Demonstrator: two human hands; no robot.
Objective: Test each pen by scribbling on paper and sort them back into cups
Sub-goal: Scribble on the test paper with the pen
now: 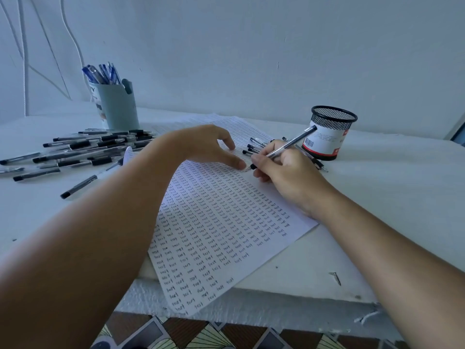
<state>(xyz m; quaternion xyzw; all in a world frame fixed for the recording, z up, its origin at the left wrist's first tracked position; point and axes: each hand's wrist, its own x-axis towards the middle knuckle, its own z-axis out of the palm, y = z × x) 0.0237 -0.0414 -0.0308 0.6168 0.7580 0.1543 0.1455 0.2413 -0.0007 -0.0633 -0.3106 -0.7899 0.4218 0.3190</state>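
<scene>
Many pens point(75, 152): loose at left, judged untested.
Grey cup point(118, 107): blue pens stood inside.
Paper point(226, 222): nearly filled with "test".
Left hand point(208, 144): fingers spread, pressed on paper.
Right hand point(284, 172): pen point(289, 144) gripped, tip on paper.
Mesh cup point(329, 132): contents unseen.

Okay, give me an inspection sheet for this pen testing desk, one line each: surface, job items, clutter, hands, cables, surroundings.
Surface: white table, front edge chipped and rough.
Job's things: paper sheet covered in rows of the word "test", its near corner overhanging the table edge; pile of black pens lying loose on the left; grey cup holding blue pens; mesh cup, contents not visible; a few pens lying beside it.
Clutter: small dark screw-like bit near the front edge.
Hands: left hand rests fingertips on the sheet; right hand has a writing grip on a pen, tip at the paper.
Cables: white cords against the wall.
Surroundings: plain white wall; patterned floor below.
</scene>
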